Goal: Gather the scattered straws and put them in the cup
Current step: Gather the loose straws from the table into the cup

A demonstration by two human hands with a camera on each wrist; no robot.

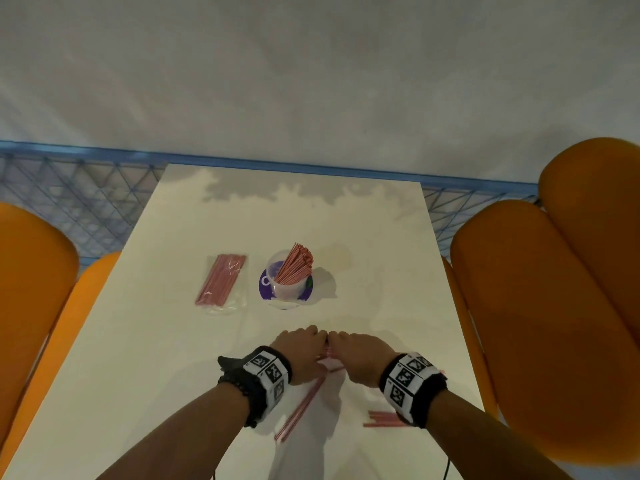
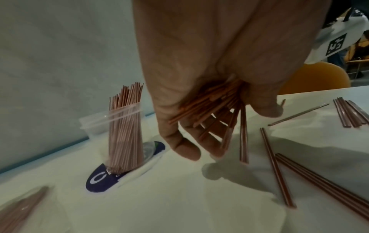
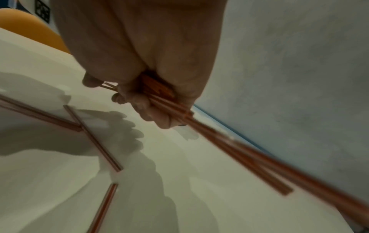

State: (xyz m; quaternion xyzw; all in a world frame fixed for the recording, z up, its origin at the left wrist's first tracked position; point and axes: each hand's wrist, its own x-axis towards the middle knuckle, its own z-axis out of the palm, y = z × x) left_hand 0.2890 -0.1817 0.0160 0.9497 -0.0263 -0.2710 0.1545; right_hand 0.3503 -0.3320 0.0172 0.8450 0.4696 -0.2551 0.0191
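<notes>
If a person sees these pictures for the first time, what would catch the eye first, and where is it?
First, the two hands meeting near the front of the white table: the left hand and the right hand both grip bundles of pink straws. Behind them stands a clear cup already packed with straws, with a bag of straws to its left. Loose straws lie near the wrists.
</notes>
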